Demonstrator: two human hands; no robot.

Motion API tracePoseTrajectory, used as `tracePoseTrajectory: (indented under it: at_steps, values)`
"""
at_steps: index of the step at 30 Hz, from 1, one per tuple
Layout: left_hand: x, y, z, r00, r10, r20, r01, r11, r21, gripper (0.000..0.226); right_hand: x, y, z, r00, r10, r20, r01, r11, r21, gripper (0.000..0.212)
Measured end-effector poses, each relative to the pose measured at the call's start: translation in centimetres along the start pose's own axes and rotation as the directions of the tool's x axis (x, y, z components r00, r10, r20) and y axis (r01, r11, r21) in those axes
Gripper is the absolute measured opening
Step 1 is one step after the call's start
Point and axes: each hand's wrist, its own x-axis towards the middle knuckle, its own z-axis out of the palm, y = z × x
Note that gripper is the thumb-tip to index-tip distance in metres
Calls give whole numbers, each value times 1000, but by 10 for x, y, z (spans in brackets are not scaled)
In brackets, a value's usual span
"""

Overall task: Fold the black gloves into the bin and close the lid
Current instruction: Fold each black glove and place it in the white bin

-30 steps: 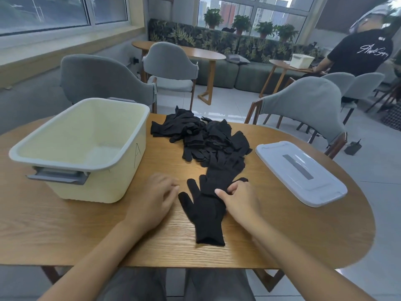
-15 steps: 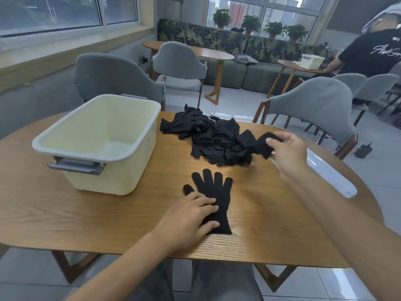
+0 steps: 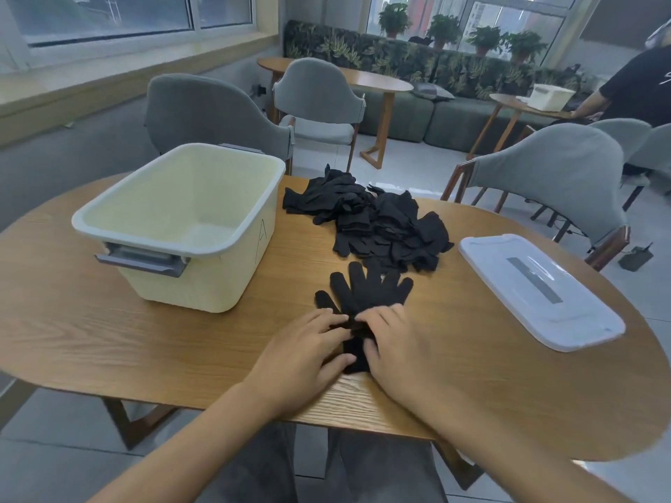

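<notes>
Wooden oval table (image 3: pixel 109 343) amid grey chairs (image 3: pixel 210 110)

Gloves (image 3: pixel 366 288) were black knit cloth, matt, same as the pile (image 3: pixel 377 219) behind. Table (image 3: pixel 109 332) was wood with visible grain, satin sheen. Bin (image 3: pixel 181 226) was cream plastic, matt, with a grey plastic handle (image 3: pixel 139 261). Lid (image 3: pixel 541 290) was smooth whitish plastic, slightly glossy. Chairs (image 3: pixel 555 179) were upholstered in grey cloth.

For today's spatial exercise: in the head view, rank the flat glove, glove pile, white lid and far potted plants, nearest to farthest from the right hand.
1. Flat glove, under the right hand.
2. Glove pile, just beyond.
3. White lid, to the right.
4. Potted plants, far windowsill.
</notes>
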Motion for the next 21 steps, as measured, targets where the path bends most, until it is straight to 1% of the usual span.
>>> tracePoseTrajectory:
  at_steps: [3, 5, 7, 9, 12, 14, 16, 21]
  values:
    - [-1, 0, -1, 1000, -28, 10, 29, 999, -25, 46, -9, 8, 11, 986, 41, -162, -26, 995, 92, 33]
    - [-1, -1, 0, 999, -43, 17, 44, 998, -35, 48, -12, 9, 11, 973, 72, -220, -47, 992, 116, 29]
    - [-1, -3, 2, 998, -57, 23, 58, 997, -54, 49, -14, 6, 13, 964, 61, -259, -35, 994, 104, 26]
    - [-1, -5, 4, 998, -57, 31, 59, 996, -66, 49, -16, 5, 14, 957, 55, -284, -29, 995, 96, 24]
    - [-1, -5, 4, 998, -56, 30, 58, 996, -72, 48, -17, 6, 12, 938, 102, -330, -72, 992, 99, 26]
    - [-1, -5, 4, 998, -56, 21, 57, 996, -70, 48, -18, 7, 11, 923, 156, -353, -115, 984, 136, 23]
    - [-2, -6, 4, 998, -60, 7, 61, 995, -80, 47, -19, 6, 10, 916, 188, -355, -124, 973, 193, 24]
    - [-1, -5, 3, 998, -57, -14, 55, 993, -100, 42, -25, 4, 10, 936, 82, -342, -29, 987, 158, 28]
